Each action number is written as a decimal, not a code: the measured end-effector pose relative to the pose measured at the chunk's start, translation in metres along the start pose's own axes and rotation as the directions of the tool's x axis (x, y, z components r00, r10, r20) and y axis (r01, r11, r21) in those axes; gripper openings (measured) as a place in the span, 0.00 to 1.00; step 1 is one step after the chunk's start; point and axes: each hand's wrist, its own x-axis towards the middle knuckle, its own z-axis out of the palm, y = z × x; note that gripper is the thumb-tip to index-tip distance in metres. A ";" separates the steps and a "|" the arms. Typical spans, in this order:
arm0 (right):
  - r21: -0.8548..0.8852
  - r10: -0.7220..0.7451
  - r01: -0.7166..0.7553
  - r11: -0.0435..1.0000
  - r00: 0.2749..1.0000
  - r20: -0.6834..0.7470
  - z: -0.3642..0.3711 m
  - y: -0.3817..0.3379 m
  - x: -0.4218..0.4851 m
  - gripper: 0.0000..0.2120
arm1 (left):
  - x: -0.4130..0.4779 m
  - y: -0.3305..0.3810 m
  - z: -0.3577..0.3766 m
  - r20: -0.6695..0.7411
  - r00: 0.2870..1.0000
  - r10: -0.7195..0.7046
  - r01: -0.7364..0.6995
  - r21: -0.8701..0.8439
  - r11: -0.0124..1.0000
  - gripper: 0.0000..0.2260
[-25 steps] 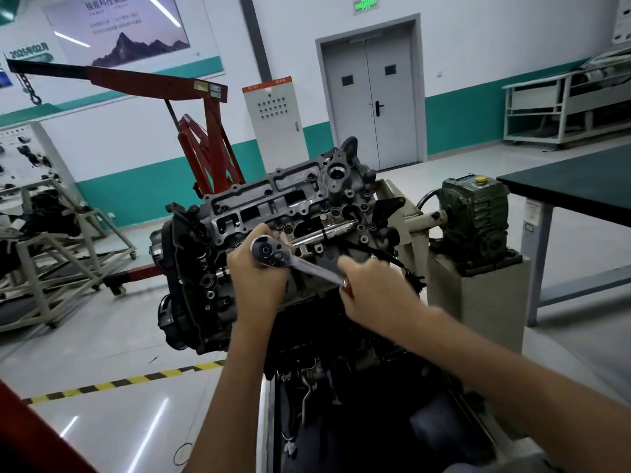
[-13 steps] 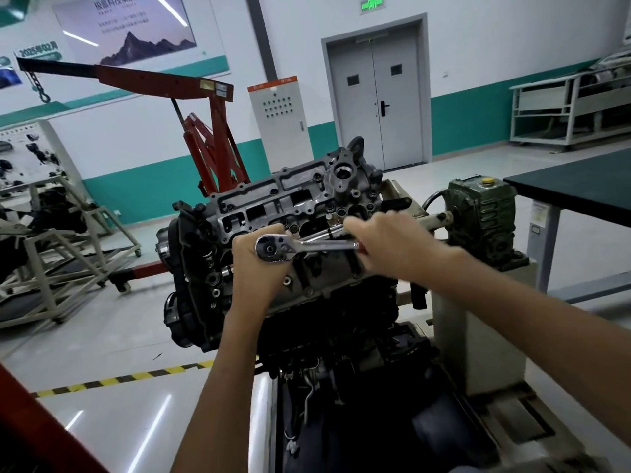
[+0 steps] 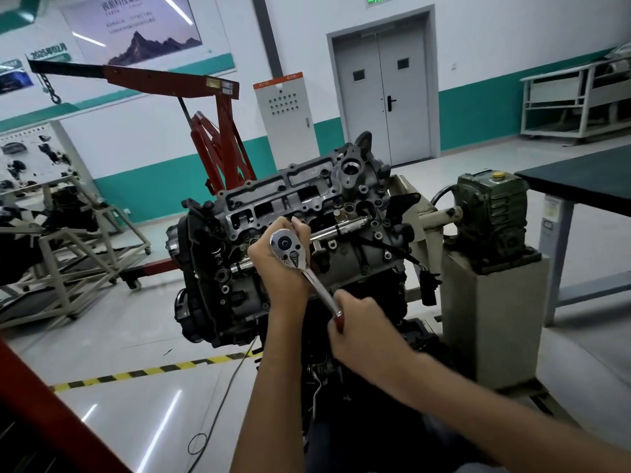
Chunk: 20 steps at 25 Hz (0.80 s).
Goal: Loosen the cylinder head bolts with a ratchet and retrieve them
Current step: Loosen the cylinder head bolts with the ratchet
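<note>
1. At the lower left corner, closest to the camera, a red steel beam (image 3: 51, 421) slants across the view.
2. The right hand (image 3: 362, 324) is wrapped tightly round the red grip at the near end of the ratchet (image 3: 309, 277), with only a sliver of red showing above the knuckles.
3. The ratchet's long axis runs diagonally. The handle end points down and right, toward the person, and the round head points up and left. The back of the head, with its switch, faces the camera.
4. The left hand (image 3: 278, 268) is curled round behind the ratchet head, cupping it against the engine (image 3: 307, 199). The fingertips show above the head.
5. The socket and the bolt under the ratchet head are hidden by that hand.
6. The ratchet head sits over the middle of the engine's upper face, just beside a shiny metal rail that crosses it.
7. The engine is tilted toward the camera and hangs on a stand whose shaft runs right to a green gearbox (image 3: 491, 206) on a grey pedestal (image 3: 491, 319).
8. A dark-topped table (image 3: 587, 179) stands right of the gearbox.
9. Yellow-and-black tape (image 3: 153, 370) crosses the floor to the left.
10. Behind the engine stands a red crane (image 3: 205, 87), then a grey cabinet (image 3: 286, 110) and a double door (image 3: 382, 90) at the wall.
</note>
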 end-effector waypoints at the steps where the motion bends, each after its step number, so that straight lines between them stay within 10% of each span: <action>1: -0.112 -0.059 0.061 0.992 0.998 0.020 -0.016 0.007 0.009 0.10 | 0.005 0.000 -0.006 0.068 0.998 0.008 -0.011 0.041 0.999 0.23; 7: -0.653 -0.372 0.341 0.676 0.923 0.096 -0.107 0.012 0.074 0.07 | 0.015 0.007 -0.026 0.258 0.965 0.042 -0.133 0.348 0.928 0.13; 15: 0.124 0.075 -0.072 0.990 0.997 -0.019 0.012 -0.001 -0.002 0.12 | -0.009 0.009 0.005 -0.047 0.997 -0.057 0.062 0.112 0.992 0.16; 20: -0.242 -0.136 0.143 0.960 0.990 0.045 -0.035 0.012 0.020 0.10 | 0.007 0.003 -0.016 0.073 0.997 0.018 -0.033 0.208 0.978 0.18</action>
